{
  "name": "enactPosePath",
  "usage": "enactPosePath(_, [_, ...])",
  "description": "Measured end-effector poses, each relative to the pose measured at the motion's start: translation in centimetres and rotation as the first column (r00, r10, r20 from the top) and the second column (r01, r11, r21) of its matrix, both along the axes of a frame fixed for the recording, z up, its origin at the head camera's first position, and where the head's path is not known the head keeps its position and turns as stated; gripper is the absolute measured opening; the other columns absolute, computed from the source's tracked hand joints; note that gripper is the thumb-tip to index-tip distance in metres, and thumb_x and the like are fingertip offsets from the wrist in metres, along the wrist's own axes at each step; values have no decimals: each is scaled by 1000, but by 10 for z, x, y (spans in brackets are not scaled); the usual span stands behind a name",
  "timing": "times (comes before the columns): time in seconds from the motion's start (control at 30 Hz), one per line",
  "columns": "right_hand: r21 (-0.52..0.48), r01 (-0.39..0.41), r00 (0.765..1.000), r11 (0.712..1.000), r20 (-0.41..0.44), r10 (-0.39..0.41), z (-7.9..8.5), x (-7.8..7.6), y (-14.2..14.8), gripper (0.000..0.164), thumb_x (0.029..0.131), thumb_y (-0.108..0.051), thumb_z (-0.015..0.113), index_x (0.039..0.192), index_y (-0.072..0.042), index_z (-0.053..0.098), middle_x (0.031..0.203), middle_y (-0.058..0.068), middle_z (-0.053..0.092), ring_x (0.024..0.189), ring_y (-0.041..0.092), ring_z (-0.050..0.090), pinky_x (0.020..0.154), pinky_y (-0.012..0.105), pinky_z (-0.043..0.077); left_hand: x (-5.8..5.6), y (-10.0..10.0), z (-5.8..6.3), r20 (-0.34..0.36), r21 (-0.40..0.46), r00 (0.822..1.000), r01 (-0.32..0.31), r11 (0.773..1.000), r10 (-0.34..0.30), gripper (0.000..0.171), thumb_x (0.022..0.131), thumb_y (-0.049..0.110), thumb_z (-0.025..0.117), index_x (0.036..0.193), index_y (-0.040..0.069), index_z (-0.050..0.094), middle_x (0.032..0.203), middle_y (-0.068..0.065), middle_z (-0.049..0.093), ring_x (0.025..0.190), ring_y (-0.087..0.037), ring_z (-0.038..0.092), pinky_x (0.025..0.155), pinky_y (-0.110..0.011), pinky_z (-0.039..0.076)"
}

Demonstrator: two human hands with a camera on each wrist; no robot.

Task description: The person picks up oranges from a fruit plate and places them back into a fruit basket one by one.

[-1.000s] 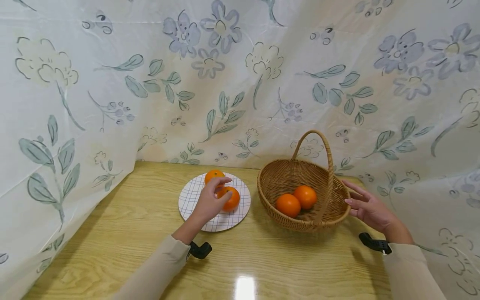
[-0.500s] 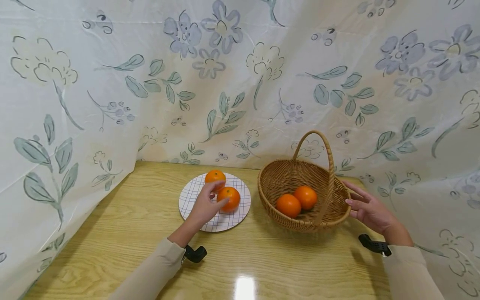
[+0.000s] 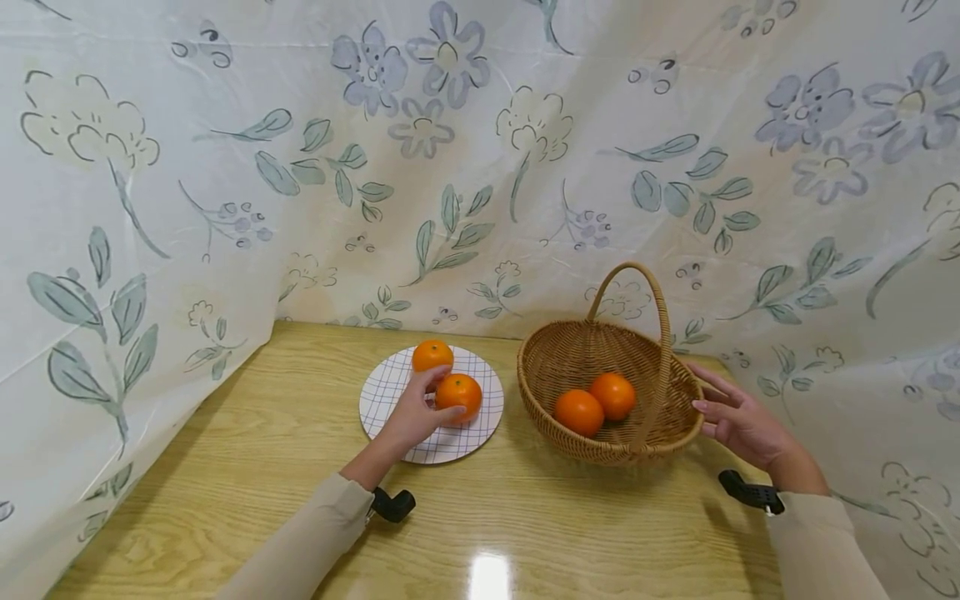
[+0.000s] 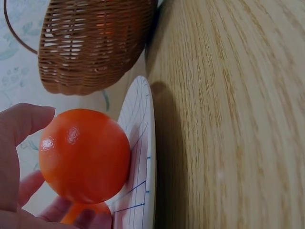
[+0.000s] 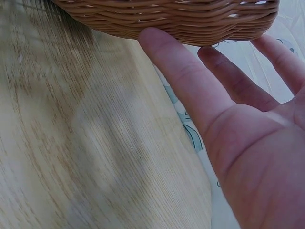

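My left hand (image 3: 414,414) is at the front orange (image 3: 459,398) on a round plate (image 3: 382,408) with a checked pattern. Its thumb and fingers are spread to either side of the fruit. In the left wrist view, the thumb (image 4: 35,119) is right at the orange's (image 4: 86,155) edge, with the other fingers (image 4: 55,210) below. Another orange (image 3: 432,355) lies behind on the plate. My right hand (image 3: 742,421) touches the right side of a wicker basket (image 3: 540,350) with extended fingers; in the right wrist view they meet the basket's (image 5: 190,19) woven wall.
Two oranges (image 3: 579,412) lie inside the basket, under its tall arched handle (image 3: 663,325). Plate and basket stand side by side on a wood-grain table (image 3: 450,517). A floral cloth (image 3: 480,167) hangs along the back and both sides.
My left hand drew back slightly left from over the plate, then moved in round the front orange, its thumb and fingers now at either side. The right hand stays at the basket.
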State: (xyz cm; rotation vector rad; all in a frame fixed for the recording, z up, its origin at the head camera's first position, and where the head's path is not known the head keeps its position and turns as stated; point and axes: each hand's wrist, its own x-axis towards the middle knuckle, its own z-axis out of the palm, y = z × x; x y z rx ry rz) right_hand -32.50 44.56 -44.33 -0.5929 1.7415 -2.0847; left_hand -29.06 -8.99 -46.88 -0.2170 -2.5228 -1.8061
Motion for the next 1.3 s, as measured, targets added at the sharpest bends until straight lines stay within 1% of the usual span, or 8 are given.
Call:
enactPosePath(0.23, [3,-1,1000,1000,1,1,0,-1,0,70,106,7,37,166,-13,6,145,-6,52,123,18,66,95,36,59,-3,1,-1,54,10,999,0,1000,0,78,88,24,82,154,12,42,149,-13,48,130,-33,51,110,-53,46])
enactPosePath(0.5, [-1,-16,1000,1000,-4,16,-1,-3,1,70,106,7,36,166,-12,5,146,-5,51,123,19,66,95,37,59,-7,3,-3,60,14,998,8,1000,-9,80,86,24,84,154,13,42,149,-12,48,128,-31,52,110,-53,47])
enactPosePath(0.6, [-1,-15,1000,1000,-4,15,-1,-3,1,69,106,7,36,166,-17,12,146,-5,51,124,18,66,95,37,59,-9,5,-3,48,16,999,7,1000,-8,81,85,22,85,154,13,43,149,-12,49,128,-32,53,110,-54,46])
enactPosePath(0.77, [0,-5,1000,1000,-6,5,-1,-3,0,66,106,7,37,164,-23,25,147,-7,51,125,17,65,94,37,59,-11,8,-5,29,-18,1000,3,1000,-2,80,83,22,86,152,14,46,151,-10,50,129,-33,55,110,-57,46])
enactPosePath(0.93, [7,-2,1000,1000,-8,3,0,-1,0,69,106,7,37,166,-16,10,146,-7,52,124,17,65,94,36,59,-12,9,-5,13,-40,1000,5,999,-5,78,83,21,86,151,16,47,150,-10,50,127,-34,56,108,-57,47])
enactPosePath(1.0, [10,-2,1000,1000,-10,2,1,0,-1,70,106,6,37,166,-16,9,146,-7,52,124,17,65,94,36,59,-12,10,-5,6,-45,1000,5,999,-5,78,83,20,86,151,16,47,150,-10,50,126,-34,56,108,-57,47])
enactPosePath(1.13, [17,2,1000,1000,-12,-2,1,1,-2,69,107,6,37,166,-18,14,146,-7,52,124,17,65,94,36,59,-11,11,-3,-4,-55,1000,4,998,-4,77,83,18,85,150,16,48,150,-11,49,126,-34,55,108,-57,47])
enactPosePath(1.3, [13,4,1000,1000,-4,-4,2,1,-2,70,107,6,37,166,-12,4,146,-6,52,124,16,65,94,36,60,-9,12,1,-8,-47,1000,1,999,-1,77,82,15,85,150,15,49,150,-11,49,127,-35,55,108,-58,47])
